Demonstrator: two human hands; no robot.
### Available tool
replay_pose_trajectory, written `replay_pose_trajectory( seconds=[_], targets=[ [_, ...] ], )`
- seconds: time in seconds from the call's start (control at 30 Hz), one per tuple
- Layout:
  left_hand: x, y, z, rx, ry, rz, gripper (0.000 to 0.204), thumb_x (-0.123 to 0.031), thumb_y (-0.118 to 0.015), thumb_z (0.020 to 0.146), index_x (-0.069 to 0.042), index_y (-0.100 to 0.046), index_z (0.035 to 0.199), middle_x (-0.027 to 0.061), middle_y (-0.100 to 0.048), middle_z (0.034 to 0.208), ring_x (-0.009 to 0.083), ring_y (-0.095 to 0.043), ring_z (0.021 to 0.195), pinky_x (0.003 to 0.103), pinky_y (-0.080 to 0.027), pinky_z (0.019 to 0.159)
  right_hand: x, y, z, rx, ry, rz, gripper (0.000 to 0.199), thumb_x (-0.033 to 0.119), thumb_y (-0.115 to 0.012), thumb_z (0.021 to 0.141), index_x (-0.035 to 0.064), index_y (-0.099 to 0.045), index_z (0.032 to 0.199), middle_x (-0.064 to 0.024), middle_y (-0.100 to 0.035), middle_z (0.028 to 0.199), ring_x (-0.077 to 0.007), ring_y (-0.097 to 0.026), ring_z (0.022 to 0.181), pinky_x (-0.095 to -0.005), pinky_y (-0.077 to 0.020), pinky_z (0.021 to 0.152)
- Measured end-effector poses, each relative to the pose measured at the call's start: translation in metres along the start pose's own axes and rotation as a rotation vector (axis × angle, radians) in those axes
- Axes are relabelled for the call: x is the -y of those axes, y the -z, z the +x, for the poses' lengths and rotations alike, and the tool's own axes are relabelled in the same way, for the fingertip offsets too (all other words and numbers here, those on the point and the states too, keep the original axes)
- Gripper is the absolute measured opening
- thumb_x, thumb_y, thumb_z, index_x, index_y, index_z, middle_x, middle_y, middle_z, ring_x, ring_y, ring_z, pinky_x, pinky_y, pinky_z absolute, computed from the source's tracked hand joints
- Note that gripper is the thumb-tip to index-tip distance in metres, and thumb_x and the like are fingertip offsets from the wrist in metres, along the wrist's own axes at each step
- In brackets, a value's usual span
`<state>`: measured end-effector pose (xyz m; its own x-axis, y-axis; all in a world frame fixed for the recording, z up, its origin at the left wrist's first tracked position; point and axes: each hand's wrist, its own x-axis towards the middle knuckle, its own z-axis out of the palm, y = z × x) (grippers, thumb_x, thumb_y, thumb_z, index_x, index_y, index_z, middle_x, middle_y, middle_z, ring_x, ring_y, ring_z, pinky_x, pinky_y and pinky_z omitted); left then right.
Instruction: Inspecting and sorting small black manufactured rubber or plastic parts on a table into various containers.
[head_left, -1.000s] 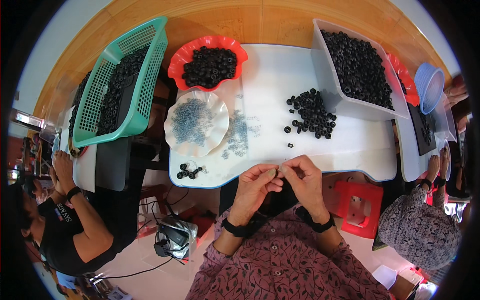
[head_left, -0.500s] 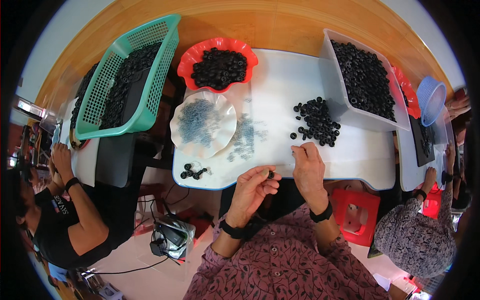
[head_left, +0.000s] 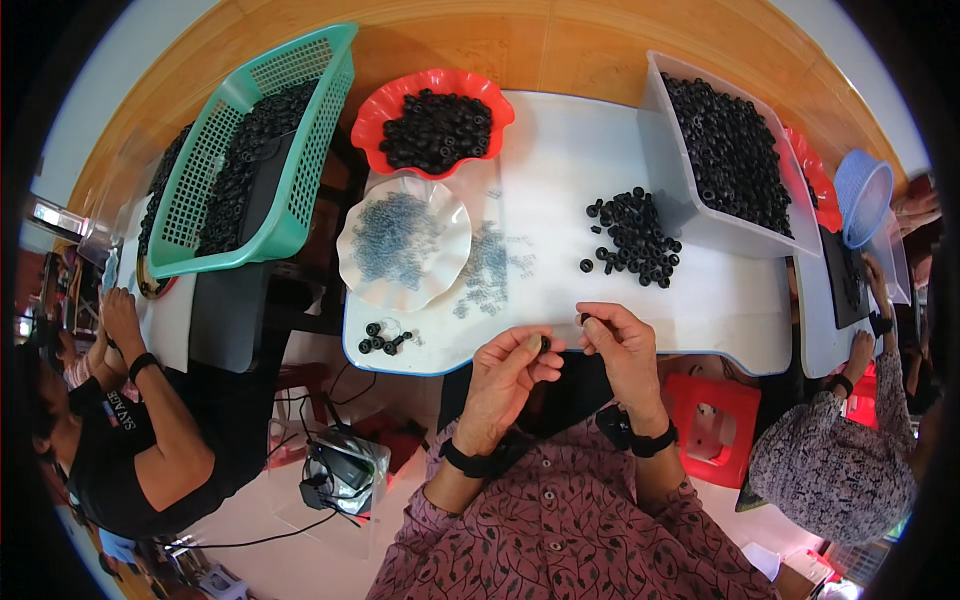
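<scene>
Near the front edge of the white table [head_left: 560, 140], my left hand [head_left: 503, 378] pinches a small black ring-shaped part [head_left: 545, 344] between thumb and fingers. Close by on the right, my right hand [head_left: 626, 358] is closed at the fingertips on another small black part [head_left: 584, 319], whose exact shape is mostly covered. The two hands are apart. Beyond my right hand lies a loose heap of black ring-shaped parts [head_left: 635, 235]. Ahead of my left hand, small metal springs [head_left: 487, 265] lie scattered beside a white scalloped plate [head_left: 455, 262] that holds more of them.
Several black parts [head_left: 380, 340] sit at the table's front left. At the back are a red scalloped bowl [head_left: 365, 135] and a translucent bin [head_left: 700, 225] of black parts. A green basket [head_left: 310, 200] stands left. People work on both sides; a red stool [head_left: 735, 425] is below.
My right hand has drawn back toward me from near the heap, and a small black part now shows at its fingertips. My left hand keeps its part almost in place.
</scene>
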<state>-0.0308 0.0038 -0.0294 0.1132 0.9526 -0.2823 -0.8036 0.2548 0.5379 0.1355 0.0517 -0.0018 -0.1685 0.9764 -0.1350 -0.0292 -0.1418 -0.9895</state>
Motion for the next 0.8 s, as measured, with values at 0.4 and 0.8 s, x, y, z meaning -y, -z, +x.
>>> replay_pose_trajectory(
  seconds=[0.4, 0.8],
  targets=[
    [0.002, -0.016, -0.004, 0.007, -0.032, -0.020, 0.021, -0.008, -0.053, 0.098, 0.003, -0.061, 0.114, 0.0137, -0.068, 0.103, 0.0138, -0.065, 0.081, 0.025, -0.055, 0.072, -0.001, 0.000, -0.014, 0.048, 0.022, 0.269, 0.015, 0.002, -0.063, 0.090, -0.0006, -0.068, 0.103, -0.0033, -0.064, 0.092, -0.0094, -0.061, 0.082, -0.0209, -0.0468, 0.072],
    [0.005, -0.020, -0.007, -0.016, -0.064, 0.019, 0.023, -0.008, -0.053, 0.098, 0.003, -0.061, 0.116, 0.0106, -0.066, 0.105, 0.0150, -0.067, 0.087, 0.026, -0.058, 0.077, 0.004, -0.008, -0.020, 0.032, 0.065, 0.215, 0.018, -0.006, -0.063, 0.086, 0.0002, -0.070, 0.102, -0.0030, -0.061, 0.095, -0.0110, -0.058, 0.090, -0.0226, -0.0447, 0.084]
  ],
)
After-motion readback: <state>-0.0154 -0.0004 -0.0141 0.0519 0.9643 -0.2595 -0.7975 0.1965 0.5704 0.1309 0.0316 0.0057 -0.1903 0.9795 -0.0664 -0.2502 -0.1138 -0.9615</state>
